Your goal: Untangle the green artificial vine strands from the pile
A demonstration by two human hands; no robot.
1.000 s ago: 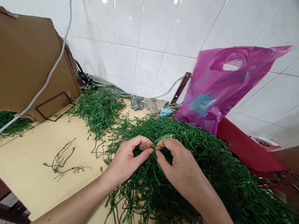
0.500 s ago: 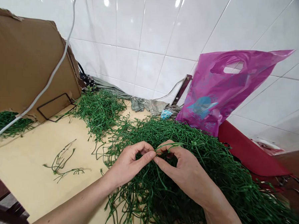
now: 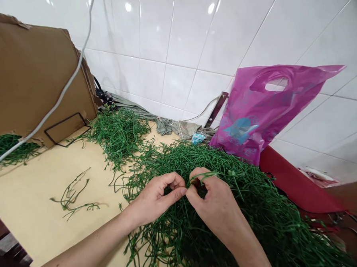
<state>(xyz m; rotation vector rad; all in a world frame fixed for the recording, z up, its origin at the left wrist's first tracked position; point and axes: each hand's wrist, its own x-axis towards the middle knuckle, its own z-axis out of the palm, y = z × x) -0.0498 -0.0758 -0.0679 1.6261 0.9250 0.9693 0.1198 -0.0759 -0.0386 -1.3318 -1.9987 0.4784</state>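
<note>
My left hand (image 3: 160,198) and my right hand (image 3: 215,197) meet at the fingertips over a large heap of thin green branching stems (image 3: 171,159). Between my right thumb and fingers is one green stem (image 3: 205,175), its end sticking out past the forefinger. The left thumb and forefinger are pinched together right beside it; what lies between them is too small to make out. On the board to the left rests a small loose sprig (image 3: 70,195), darker and apart from the heap.
A smaller green pile (image 3: 121,130) lies behind, near a cardboard box (image 3: 35,70) with a black wire frame (image 3: 66,128). A white cable (image 3: 62,93) crosses in front of the box. At the back right stand a purple plastic bag (image 3: 248,109) and a red item (image 3: 301,183).
My right hand's fingers have curled in more tightly around the stem, and the fingertips have parted slightly at the top. The view has shifted a little; the piles lie as before.
</note>
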